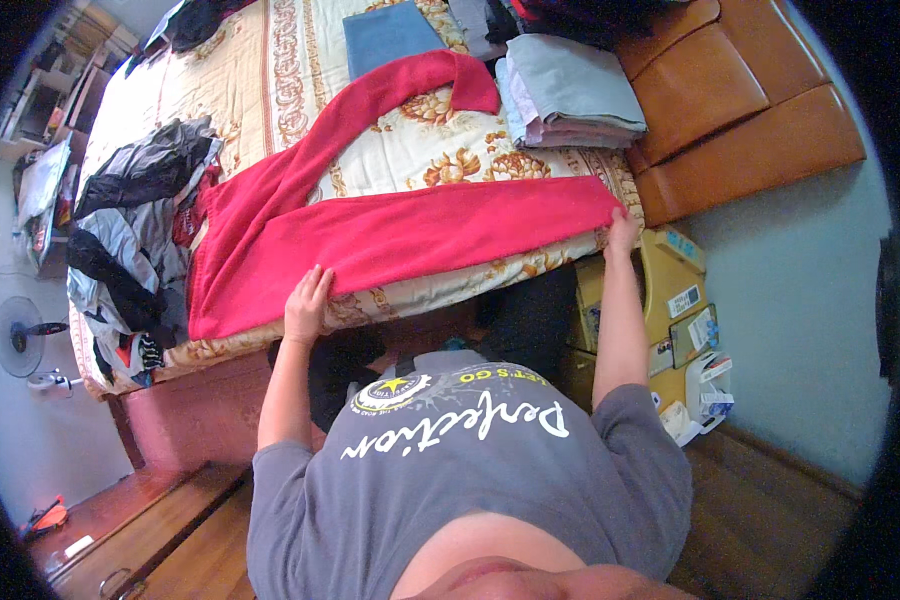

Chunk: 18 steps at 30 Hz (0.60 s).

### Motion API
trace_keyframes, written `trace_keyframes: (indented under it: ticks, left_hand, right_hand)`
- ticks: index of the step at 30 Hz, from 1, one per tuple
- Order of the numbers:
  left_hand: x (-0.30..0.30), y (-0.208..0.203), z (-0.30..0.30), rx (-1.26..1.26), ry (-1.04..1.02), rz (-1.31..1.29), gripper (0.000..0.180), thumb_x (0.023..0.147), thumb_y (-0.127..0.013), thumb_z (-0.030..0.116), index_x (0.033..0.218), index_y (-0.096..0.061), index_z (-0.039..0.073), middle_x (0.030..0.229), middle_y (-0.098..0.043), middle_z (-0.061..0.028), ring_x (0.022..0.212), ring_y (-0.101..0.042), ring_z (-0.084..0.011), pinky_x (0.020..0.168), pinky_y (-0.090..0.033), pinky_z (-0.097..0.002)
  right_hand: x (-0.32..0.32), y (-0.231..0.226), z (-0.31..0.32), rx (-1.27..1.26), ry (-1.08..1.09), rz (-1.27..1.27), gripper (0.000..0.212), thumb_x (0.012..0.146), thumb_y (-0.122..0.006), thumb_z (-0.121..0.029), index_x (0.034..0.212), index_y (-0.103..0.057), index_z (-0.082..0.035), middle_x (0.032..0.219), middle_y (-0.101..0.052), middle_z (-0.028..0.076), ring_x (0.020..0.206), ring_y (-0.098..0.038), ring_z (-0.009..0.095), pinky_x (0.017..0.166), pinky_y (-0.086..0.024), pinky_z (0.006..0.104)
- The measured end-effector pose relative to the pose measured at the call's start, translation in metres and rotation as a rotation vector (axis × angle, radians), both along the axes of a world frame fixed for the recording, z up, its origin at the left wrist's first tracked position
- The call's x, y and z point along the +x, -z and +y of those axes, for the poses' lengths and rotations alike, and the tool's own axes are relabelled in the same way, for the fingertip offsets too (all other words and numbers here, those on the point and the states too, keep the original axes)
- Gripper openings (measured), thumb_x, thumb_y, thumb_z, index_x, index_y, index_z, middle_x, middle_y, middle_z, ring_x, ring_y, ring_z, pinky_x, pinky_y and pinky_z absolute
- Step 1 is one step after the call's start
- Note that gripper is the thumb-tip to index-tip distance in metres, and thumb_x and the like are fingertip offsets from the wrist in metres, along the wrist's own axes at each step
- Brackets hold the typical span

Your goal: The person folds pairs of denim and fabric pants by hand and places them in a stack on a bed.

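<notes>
A pair of red trousers (420,235) lies spread on the bed, waistband to the left. One leg runs straight along the near edge to the right, and the other bends up and away, its end folded over. My left hand (308,302) rests on the near edge of the straight leg, fingers stretched out. At the far right end of that leg, my right hand (622,230) is closed on the hem.
A floral bedspread (240,110) covers the bed. Rumpled clothes (145,170) lie at the left. Folded light cloths (575,90) and a folded blue cloth (390,40) sit at the back. A brown leather headboard (740,100) and a yellow cabinet (665,270) stand at the right.
</notes>
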State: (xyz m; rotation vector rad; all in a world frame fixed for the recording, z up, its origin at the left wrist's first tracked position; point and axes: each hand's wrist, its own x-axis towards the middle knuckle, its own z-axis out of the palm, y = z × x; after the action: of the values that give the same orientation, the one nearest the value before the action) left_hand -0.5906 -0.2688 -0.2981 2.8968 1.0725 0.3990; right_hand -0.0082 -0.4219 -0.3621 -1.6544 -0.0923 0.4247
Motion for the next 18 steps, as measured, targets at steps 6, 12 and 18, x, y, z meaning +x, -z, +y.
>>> trace_keyframes:
  ticks: [6, 12, 18]
  left_hand:
    - [0.010, 0.017, -0.030, -0.136, -0.020, 0.184, 0.052, 0.073, -0.053, 0.007, 0.123, -0.046, 0.014, 0.125, -0.046, -0.0174, 0.107, -0.051, -0.0332, 0.085, -0.046, -0.0387]
    - [0.016, 0.005, -0.010, -0.383, -0.215, -0.045, 0.036, 0.076, -0.056, 0.010, 0.111, -0.054, 0.008, 0.122, -0.047, -0.0181, 0.108, -0.048, -0.0347, 0.088, -0.042, -0.0394]
    - [0.063, -0.011, 0.081, 0.041, -0.218, 0.114, 0.035, 0.078, -0.049, 0.004, 0.112, -0.047, 0.006, 0.116, -0.050, -0.0141, 0.113, -0.044, -0.0281, 0.099, -0.028, -0.0431]
  right_hand:
    - [0.011, 0.037, -0.037, -0.449, -0.045, -0.206, 0.040, 0.075, -0.067, -0.023, 0.102, -0.055, 0.004, 0.103, -0.057, 0.020, 0.094, -0.054, 0.031, 0.084, -0.041, 0.0392]
    - [-0.018, -0.032, 0.008, -0.774, -0.197, -0.925, 0.053, 0.075, -0.065, -0.027, 0.118, -0.044, -0.002, 0.118, -0.049, 0.018, 0.111, -0.043, 0.034, 0.093, -0.034, 0.0434]
    - [-0.001, -0.033, 0.045, -1.039, -0.563, -0.999, 0.037, 0.079, -0.059, -0.030, 0.109, -0.050, -0.010, 0.107, -0.055, 0.013, 0.105, -0.046, 0.035, 0.088, -0.037, 0.0453]
